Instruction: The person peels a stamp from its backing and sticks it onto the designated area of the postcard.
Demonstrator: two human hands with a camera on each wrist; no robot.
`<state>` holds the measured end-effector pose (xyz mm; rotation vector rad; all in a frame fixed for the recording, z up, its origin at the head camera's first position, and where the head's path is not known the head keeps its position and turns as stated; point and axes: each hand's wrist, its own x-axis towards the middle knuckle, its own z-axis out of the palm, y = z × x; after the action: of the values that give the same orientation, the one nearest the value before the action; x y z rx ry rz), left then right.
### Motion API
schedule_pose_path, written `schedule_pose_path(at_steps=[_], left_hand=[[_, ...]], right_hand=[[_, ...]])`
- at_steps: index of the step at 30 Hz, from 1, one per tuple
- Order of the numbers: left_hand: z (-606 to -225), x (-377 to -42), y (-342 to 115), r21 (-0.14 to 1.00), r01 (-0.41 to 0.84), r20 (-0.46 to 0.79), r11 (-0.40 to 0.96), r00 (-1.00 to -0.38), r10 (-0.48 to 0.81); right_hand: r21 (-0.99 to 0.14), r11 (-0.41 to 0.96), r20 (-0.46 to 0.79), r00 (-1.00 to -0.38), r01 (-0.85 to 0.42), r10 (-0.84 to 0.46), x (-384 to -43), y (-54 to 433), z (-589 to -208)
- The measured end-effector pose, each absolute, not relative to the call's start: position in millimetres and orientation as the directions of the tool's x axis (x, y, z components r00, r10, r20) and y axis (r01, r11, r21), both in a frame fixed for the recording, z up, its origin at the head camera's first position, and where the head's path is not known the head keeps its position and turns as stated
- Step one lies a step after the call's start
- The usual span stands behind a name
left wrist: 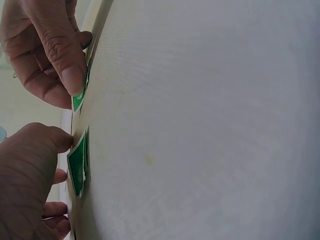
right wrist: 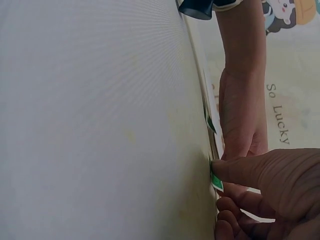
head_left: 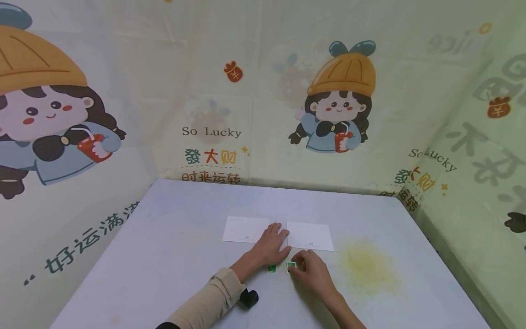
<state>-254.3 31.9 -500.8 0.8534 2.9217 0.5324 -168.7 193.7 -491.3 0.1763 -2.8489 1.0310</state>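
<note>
Two small green stamps with pale edges lie side by side on the table. My right hand [head_left: 314,274] has its thumb on the right stamp [head_left: 291,266], fingers curled beside it; the left wrist view shows the thumb tip over this stamp [left wrist: 77,102]. My left hand [head_left: 269,246] is spread flat, its fingers over the right end of the left white envelope [head_left: 242,228] and the gap beyond. Close below its thumb is the left stamp [head_left: 271,268], whose corners curl up in the left wrist view. A second white envelope [head_left: 310,235] lies just right of the left fingertips.
The white table [head_left: 164,256] has a yellow stain [head_left: 367,267] to the right of my right hand. A printed cloth backdrop [head_left: 271,160] stands along the table's far and side edges. A black device [head_left: 249,298] sits at my left wrist.
</note>
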Motion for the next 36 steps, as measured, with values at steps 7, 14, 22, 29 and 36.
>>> schedule_pose_path(at_steps=[7,14,22,29,36], left_hand=[[-500.9,-253.6,32.2,0.34,0.513,0.037,0.788,-0.844,0.534],[-505.5,-253.1,31.6,0.342,0.521,0.041,0.782,-0.84,0.542],[-508.2,-253.1,30.4,0.351,0.526,0.063,0.775,-0.839,0.541],[-509.7,-255.4,29.3,0.359,0.526,0.065,0.771,-0.838,0.541],[-511.8,-258.3,26.6,0.384,0.52,0.082,0.763,-0.843,0.532]], right_hand=[[-0.634,0.761,0.125,-0.989,-0.14,-0.078,-169.9,193.9,-493.6],[-0.639,0.754,0.138,-0.987,-0.152,-0.082,-169.3,193.7,-496.5],[-0.634,0.758,0.14,-0.987,-0.154,-0.083,-167.3,192.1,-496.8],[-0.653,0.743,0.136,-0.988,-0.147,-0.076,-166.0,192.6,-496.1],[-0.669,0.73,0.145,-0.988,-0.142,-0.06,-165.7,194.0,-496.9]])
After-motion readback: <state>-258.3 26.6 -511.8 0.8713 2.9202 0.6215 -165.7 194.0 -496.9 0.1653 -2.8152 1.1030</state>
